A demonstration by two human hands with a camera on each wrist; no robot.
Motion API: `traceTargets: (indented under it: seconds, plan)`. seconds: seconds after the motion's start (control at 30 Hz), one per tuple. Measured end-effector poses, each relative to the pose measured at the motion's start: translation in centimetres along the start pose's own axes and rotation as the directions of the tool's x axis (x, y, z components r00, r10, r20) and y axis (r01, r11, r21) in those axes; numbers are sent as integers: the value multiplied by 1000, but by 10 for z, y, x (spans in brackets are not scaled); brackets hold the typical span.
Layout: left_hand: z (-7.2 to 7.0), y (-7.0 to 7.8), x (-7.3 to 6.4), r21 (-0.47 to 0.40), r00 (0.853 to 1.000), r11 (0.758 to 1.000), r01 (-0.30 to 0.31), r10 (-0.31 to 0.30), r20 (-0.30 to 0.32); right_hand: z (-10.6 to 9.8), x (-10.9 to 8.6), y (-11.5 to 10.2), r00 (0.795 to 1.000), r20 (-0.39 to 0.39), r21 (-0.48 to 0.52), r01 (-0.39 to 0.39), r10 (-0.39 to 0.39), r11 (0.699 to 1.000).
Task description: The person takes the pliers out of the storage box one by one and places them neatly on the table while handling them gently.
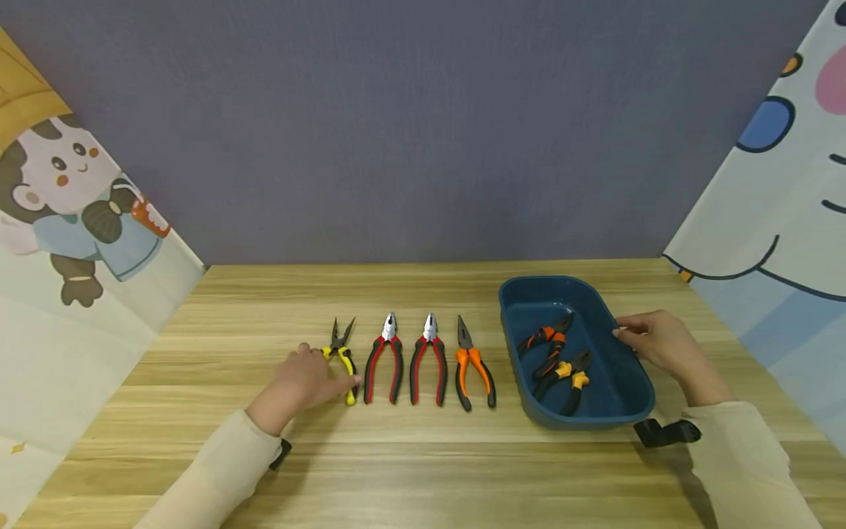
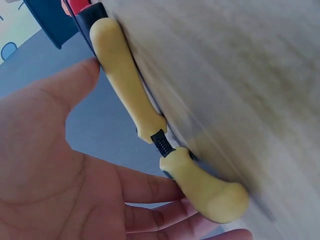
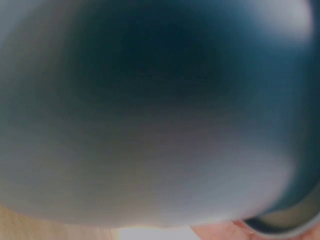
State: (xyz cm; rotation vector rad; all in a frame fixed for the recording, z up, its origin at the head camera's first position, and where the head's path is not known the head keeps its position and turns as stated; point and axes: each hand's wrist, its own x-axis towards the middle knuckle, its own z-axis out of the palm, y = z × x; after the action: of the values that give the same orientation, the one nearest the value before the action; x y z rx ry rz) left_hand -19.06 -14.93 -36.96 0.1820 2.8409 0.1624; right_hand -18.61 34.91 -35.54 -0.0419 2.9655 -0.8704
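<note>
Left hand [image 1: 300,380]: thumb and fingers spread wide about yellow-black long-nose pliers [image 1: 346,358], leftmost on wooden table [image 1: 396,470]; whether gripping, cannot tell. Right hand [image 1: 664,343]: pinches right rim of blue bin [image 1: 588,422].

Four pliers [image 1: 429,336] lie abreast on the bench [image 1: 410,470]; right of them, a tub [image 1: 615,386] holds two more pliers [image 1: 552,356].

Toward the right edge of the table [image 1: 396,470], the right hand [image 1: 661,345] pinches the rim of a blue tub [image 1: 588,422] holding orange-banded pliers [image 1: 557,342] and yellow-banded pliers [image 1: 565,370]; leftward, in a row parallel to the far edge, lie orange pliers [image 1: 465,355], two red pliers [image 1: 431,338] and yellow pliers [image 1: 338,345]; the left hand [image 1: 300,380] grips the last by its handles.
</note>
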Motion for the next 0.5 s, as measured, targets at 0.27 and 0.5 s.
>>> traceTargets:
  seconds: [0.27,0.5]
  plan:
    - [-4,-1,-4,-7,999,1000,-7,7,-38,0,0,0,1000,-7,-3,5,-5,1000]
    - [-8,0,-4,-2,998,1000,-18,18,-59,0,0,0,1000,-9,4,1,-1,1000]
